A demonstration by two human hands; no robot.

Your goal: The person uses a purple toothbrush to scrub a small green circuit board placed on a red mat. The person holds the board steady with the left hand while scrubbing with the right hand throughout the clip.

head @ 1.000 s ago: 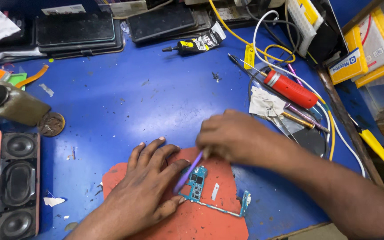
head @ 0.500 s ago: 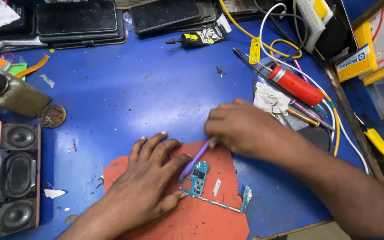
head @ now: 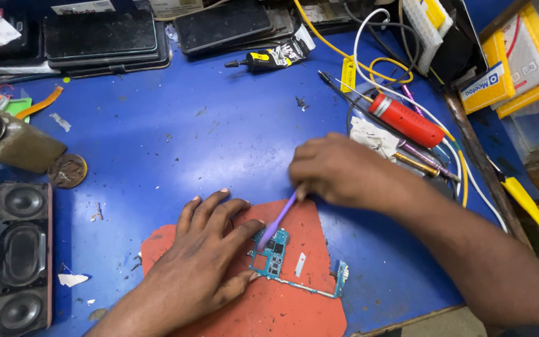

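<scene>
Two hands work a small circuit board on an orange mat.

Nearest, the left hand (head: 204,265) lies flat with fingers spread, pinning the teal circuit board (head: 277,257) to the orange mat (head: 294,306) on the blue table (head: 188,137); the board's thin strip runs from the wide end under the fingers out to the right. The right hand (head: 338,170) is closed around a purple tool (head: 277,221), whose long axis slants down-left from the fist, its tip on the board's upper edge. Farther back lie a red screwdriver (head: 405,121), a black glue tube (head: 269,57) and dark phones (head: 219,25); a speaker (head: 14,256) sits at left.
</scene>
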